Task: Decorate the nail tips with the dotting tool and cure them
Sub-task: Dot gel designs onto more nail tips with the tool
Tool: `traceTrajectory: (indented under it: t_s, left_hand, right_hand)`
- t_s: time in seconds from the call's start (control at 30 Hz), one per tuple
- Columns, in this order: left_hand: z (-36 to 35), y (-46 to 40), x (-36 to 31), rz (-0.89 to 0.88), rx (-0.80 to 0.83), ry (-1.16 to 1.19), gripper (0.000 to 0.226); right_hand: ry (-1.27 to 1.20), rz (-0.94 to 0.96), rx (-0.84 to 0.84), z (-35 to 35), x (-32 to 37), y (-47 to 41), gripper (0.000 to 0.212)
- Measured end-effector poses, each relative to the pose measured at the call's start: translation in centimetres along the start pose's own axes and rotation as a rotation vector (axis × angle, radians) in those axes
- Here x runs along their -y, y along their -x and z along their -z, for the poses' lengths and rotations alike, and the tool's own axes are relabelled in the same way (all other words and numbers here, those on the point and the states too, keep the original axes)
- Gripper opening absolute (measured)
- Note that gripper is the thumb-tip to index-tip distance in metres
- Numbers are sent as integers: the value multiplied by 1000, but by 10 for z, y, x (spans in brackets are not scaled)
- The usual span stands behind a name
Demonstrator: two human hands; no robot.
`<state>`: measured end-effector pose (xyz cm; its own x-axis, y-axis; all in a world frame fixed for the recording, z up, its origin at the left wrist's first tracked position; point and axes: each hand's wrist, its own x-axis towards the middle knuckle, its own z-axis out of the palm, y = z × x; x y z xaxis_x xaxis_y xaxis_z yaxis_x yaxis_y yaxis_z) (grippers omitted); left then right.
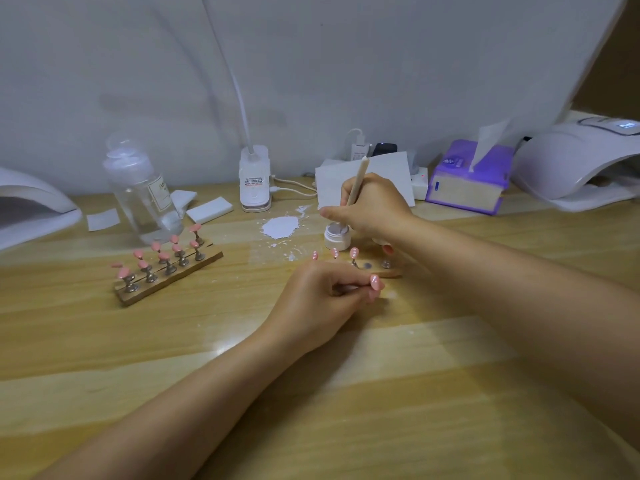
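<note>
My right hand grips a pale wooden dotting tool and its lower end dips into a small white jar of white gel. My left hand pinches a holder with a pink nail tip that carries white dots. Behind my left hand a wooden stand holds a few more pink tips with white dots. To the left a second wooden stand carries several plain pink tips. A white curing lamp sits at the far right.
Another white lamp is at the left edge. A clear bottle, white pads, a clip-on desk light base, white paper and a purple tissue box line the back. White spill marks the wooden table.
</note>
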<state>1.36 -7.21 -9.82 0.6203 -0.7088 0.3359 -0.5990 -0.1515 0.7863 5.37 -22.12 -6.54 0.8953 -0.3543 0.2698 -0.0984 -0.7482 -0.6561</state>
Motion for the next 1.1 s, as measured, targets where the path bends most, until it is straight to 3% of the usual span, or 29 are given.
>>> traceTrajectory:
  t_s: [0.23, 0.43, 0.7, 1.1]
  left_hand:
    - [0, -1, 1, 14, 5, 8, 10]
    - [0, -1, 1, -12, -9, -12, 8]
    - [-1, -2, 2, -31, -19, -24, 8]
    - [-2, -1, 2, -48, -26, 21, 15]
  right_hand:
    - [-434, 47, -264, 26, 9, 33, 38]
    - [-794, -17, -244, 29, -2, 98, 33]
    - [-735, -21, -255, 15, -10, 108, 45]
    - [-792, 62, -165, 13, -13, 108, 43]
